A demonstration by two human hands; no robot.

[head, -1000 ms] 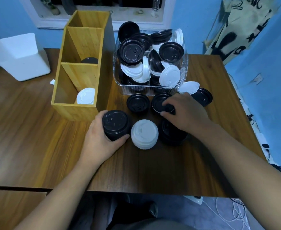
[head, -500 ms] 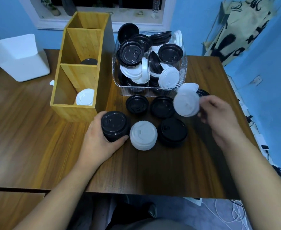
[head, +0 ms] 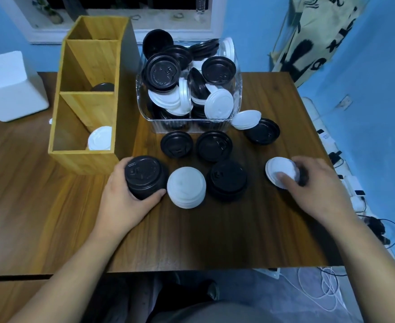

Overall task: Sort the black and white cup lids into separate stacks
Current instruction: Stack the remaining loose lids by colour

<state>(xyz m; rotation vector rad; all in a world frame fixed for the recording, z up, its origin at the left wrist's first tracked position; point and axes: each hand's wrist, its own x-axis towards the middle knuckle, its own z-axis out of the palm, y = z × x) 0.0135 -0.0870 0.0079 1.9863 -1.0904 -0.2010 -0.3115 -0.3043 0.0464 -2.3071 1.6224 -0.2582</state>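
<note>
On the worktop [head: 215, 241], the clear tub [head: 173, 125] is heaped with mixed black and white lids, so by my judgement most of the sorting is left. In front of it stand a black stack [head: 145, 176] gripped by the left hand [head: 124, 203], a white stack [head: 186, 187] just beside it and a second black stack [head: 229, 180], with loose black lids [head: 176, 144] behind. The right hand [head: 317, 190] pinches one white lid [head: 279, 171], apart from the white stack.

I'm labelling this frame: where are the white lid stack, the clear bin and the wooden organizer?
white lid stack [head: 186, 186], head view, top lid
clear bin [head: 168, 125], head view, front wall
wooden organizer [head: 82, 160], head view, front wall
</note>
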